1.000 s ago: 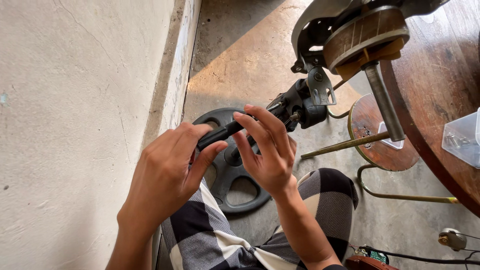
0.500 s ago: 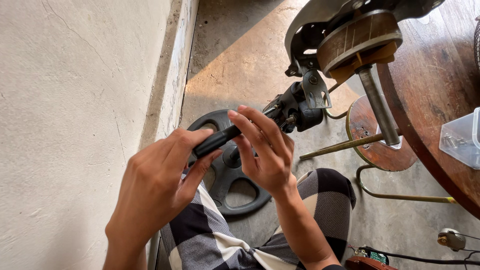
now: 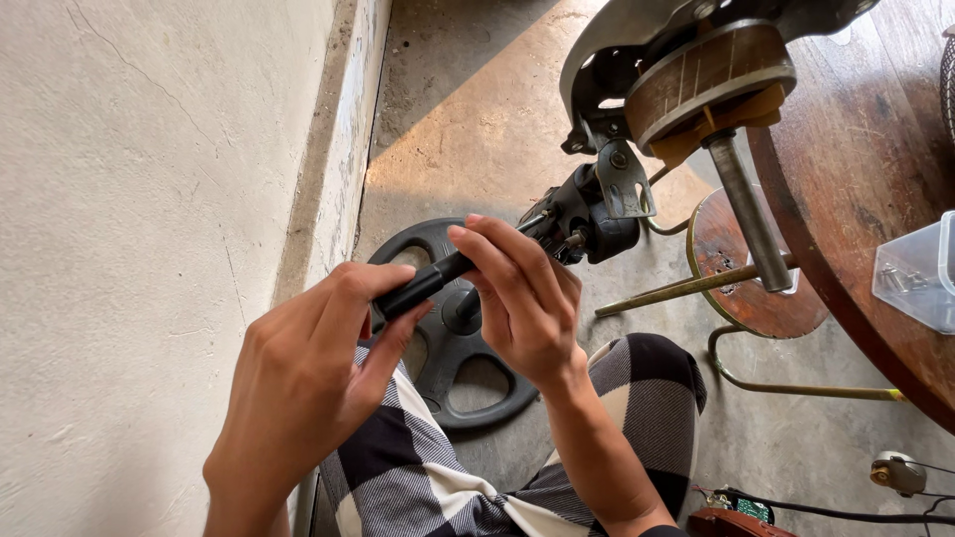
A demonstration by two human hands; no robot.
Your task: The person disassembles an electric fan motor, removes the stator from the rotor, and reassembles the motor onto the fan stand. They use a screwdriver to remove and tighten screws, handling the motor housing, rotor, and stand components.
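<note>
Seen from above: a slim black rod-shaped tool handle [image 3: 423,283], slanting up toward the black plastic neck joint [image 3: 587,214] of a dismantled metal fan motor [image 3: 696,80]. Left hand [image 3: 308,388] curled around the handle's lower end, fingers pressed together on it. Right hand [image 3: 522,298] just beyond, fingertips pinching the same handle nearer the joint. Below the handle, a round black spoked plastic base [image 3: 448,368] on the concrete floor, beside a knee in black-and-white checked cloth [image 3: 637,388]. Right of the handle, a round dark wooden tabletop [image 3: 875,199] bearing a clear plastic box [image 3: 920,273].
</note>
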